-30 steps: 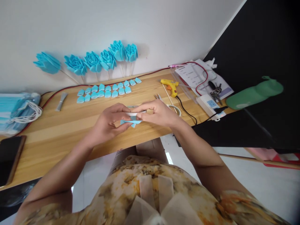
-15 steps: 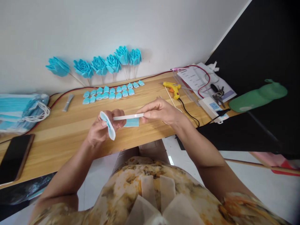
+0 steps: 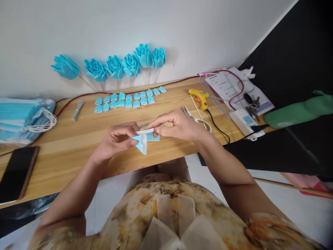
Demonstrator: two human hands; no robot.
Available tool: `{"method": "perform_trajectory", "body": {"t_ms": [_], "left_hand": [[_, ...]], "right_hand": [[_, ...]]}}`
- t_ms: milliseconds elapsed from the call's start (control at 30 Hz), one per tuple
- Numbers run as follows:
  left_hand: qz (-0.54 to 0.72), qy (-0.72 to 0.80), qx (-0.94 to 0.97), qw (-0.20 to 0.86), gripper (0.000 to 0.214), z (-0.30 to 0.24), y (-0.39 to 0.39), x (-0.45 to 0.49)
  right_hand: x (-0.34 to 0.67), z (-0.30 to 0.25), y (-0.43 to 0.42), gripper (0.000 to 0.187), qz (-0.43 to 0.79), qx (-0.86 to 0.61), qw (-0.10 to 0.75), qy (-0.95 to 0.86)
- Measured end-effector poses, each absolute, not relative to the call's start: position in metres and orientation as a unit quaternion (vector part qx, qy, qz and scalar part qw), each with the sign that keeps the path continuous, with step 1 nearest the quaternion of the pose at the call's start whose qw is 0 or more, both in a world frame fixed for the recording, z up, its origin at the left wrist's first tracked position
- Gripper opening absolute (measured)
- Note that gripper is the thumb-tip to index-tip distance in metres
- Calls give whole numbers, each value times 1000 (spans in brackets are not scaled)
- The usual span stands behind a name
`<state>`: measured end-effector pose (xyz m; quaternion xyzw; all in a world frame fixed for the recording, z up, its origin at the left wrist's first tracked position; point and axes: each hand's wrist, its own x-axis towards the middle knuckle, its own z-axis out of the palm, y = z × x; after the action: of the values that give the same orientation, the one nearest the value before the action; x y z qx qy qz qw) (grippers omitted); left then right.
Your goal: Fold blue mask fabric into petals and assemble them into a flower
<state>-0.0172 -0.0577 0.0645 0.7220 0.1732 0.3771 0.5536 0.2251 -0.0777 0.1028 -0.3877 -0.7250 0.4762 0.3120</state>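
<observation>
My left hand (image 3: 117,139) pinches a folded light-blue piece of mask fabric (image 3: 142,144) just above the front part of the wooden table (image 3: 78,139). My right hand (image 3: 177,125) pinches a white strip (image 3: 145,131) that runs across to the blue piece, and a second flat blue piece (image 3: 153,137) shows under its fingers. Both hands meet at the strip, fingers closed. Rows of small folded blue petals (image 3: 128,99) lie farther back. Several finished blue flowers (image 3: 122,65) on sticks lean on the white wall.
A yellow glue gun (image 3: 199,96) with its black cord lies to the right, by papers, keys (image 3: 252,103) and a white power strip (image 3: 246,122). A roll of tape (image 3: 204,123) sits behind my right hand. Blue face masks (image 3: 23,118) and a phone (image 3: 14,172) lie at the left. A green object (image 3: 299,111) lies at the right.
Half a second ago my hands were apart with the white strip stretched between them; they have come back together, and the blue piece now hangs folded under my left fingers.
</observation>
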Motion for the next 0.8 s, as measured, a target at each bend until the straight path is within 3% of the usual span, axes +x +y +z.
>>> {"method": "perform_trajectory", "body": {"t_ms": [400,633,800], "left_hand": [[435,50,535,722,32,45,-50,-24],[380,208,705,562,1,58,-46,-36],[374,181,729,544,4,70,-49,-31]], "right_hand": [[228,73,-53,23,674,-240,365,-596],[223,85,-61,29,570,-340,315,-679],[221,93,-67,30,548,-338,307,-701]]}}
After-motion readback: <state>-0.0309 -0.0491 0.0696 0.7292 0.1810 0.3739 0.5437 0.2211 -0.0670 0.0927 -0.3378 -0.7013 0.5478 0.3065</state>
